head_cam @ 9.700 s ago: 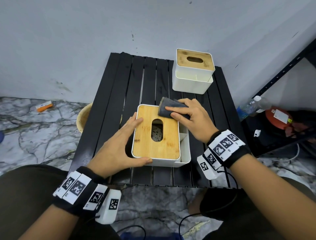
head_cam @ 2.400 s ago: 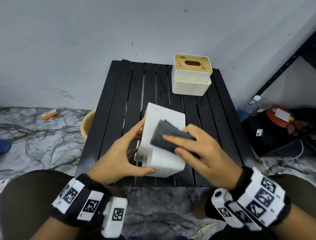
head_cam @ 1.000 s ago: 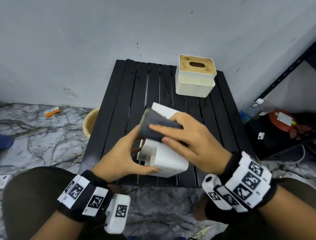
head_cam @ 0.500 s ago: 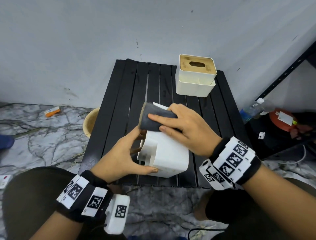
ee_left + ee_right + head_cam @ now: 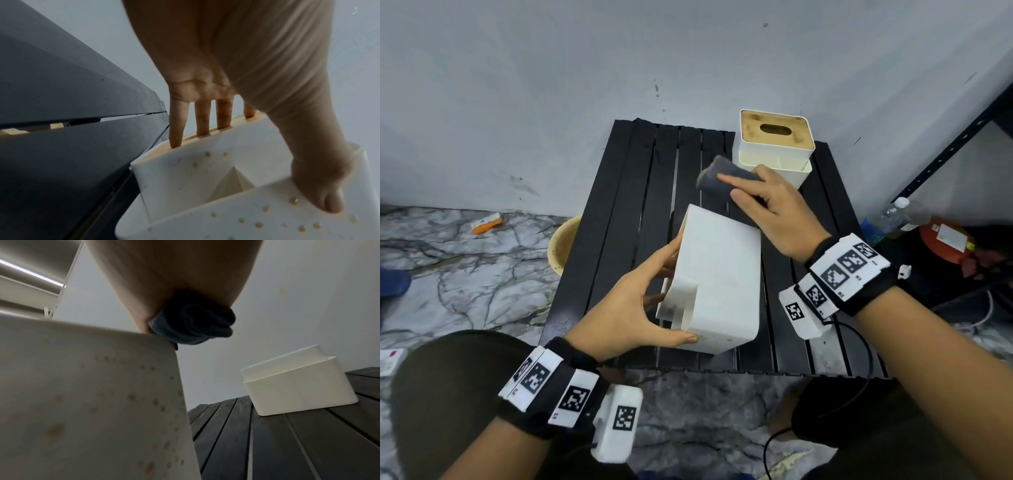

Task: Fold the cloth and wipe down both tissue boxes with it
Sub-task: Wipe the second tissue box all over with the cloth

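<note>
A white tissue box (image 5: 722,281) is tipped on its side near the front of the black slatted table (image 5: 637,205), its plain white face up. My left hand (image 5: 626,308) grips it, fingers (image 5: 201,120) on the wooden lid side and thumb (image 5: 320,186) on the speckled white wall (image 5: 185,178). My right hand (image 5: 774,212) holds the folded dark grey cloth (image 5: 719,174) just past the box's far edge, off its surface. From the right wrist, the cloth (image 5: 193,324) bunches under the palm above the box's corner (image 5: 92,402). The second tissue box (image 5: 774,147), wooden lid up, stands at the back right.
A yellow basin (image 5: 561,243) sits on the floor by the table's left edge. A plastic bottle (image 5: 893,219), a red container (image 5: 945,240) and a black rack post (image 5: 945,154) are on the right. The grey wall stands right behind the table.
My right hand has slid the cloth along the tipped box's upper face and off its far edge, toward the back box. My left hand keeps holding the box on its side.
</note>
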